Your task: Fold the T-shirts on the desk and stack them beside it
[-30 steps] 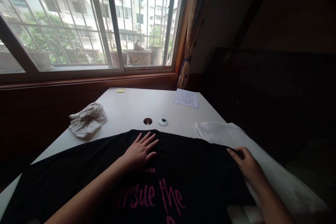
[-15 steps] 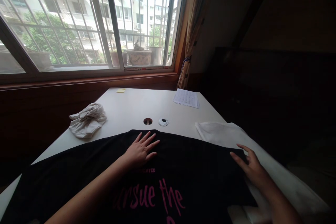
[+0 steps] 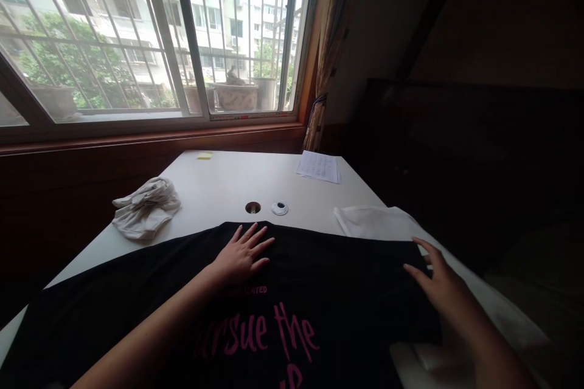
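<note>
A black T-shirt (image 3: 356, 292) with pink lettering lies spread across the white table (image 3: 219, 185). My left hand (image 3: 241, 255) rests flat on the shirt near its top edge, fingers spread. At the shirt's right side, my right hand (image 3: 435, 270) touches the sleeve end with thumb and index finger apart. The other fingers of that hand are partly hidden. Under and beyond the right sleeve lies a thin white bag or cloth (image 3: 374, 222). The shirt's lower part runs out of view.
A crumpled light grey cloth (image 3: 146, 209) lies at the table's left edge. Further back are a yellow sticky note (image 3: 205, 155) and papers (image 3: 319, 167). A round cable hole (image 3: 253, 208) sits beside its white cover (image 3: 280, 208). A barred window (image 3: 159, 42) stands behind.
The right end of the shirt has shifted slightly up and its top edge lies straighter, with my right hand at it. My left hand stays flat on the shirt. The view has turned slightly.
</note>
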The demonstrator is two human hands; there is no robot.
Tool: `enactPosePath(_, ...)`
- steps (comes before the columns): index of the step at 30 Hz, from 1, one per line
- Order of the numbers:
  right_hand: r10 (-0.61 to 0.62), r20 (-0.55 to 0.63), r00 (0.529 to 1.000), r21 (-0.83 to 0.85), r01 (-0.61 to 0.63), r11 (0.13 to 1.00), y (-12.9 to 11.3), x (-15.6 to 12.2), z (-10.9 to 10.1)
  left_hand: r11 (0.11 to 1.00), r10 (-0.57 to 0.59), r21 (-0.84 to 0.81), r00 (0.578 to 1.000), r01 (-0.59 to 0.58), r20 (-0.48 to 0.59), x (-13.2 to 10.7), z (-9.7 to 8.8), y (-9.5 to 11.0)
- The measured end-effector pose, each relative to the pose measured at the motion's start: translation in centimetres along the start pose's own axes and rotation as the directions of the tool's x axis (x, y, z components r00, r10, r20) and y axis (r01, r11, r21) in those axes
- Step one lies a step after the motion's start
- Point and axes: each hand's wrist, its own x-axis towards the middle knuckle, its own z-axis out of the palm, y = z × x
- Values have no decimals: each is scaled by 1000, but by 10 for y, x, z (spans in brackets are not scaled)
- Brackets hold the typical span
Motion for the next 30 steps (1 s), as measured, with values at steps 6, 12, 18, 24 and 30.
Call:
enactPosePath(6,-236,-155,959,-403,157,901,-6,-20,7,1000,-9,1,1000,9,14,1,-1,1)
enactPosePath(12,-568,-17,823,-320,534,782,-65,-70,40,1000,-19,23,1000,18,21,1,-1,1)
enactPosePath(18,-564,282,776,-323,630,706,-73,-94,66,1000,-5,26,1000,5,6,1,1,-2)
enactPosePath(24,-531,235,814,-392,580,715,-65,-90,60,1000,-8,20,1000,8,-6,0,1,-1)
enactPosePath(30,-383,77,920,-470,373,800,-20,-84,43,1000,-12,12,1000,12,-8,0,0,0)
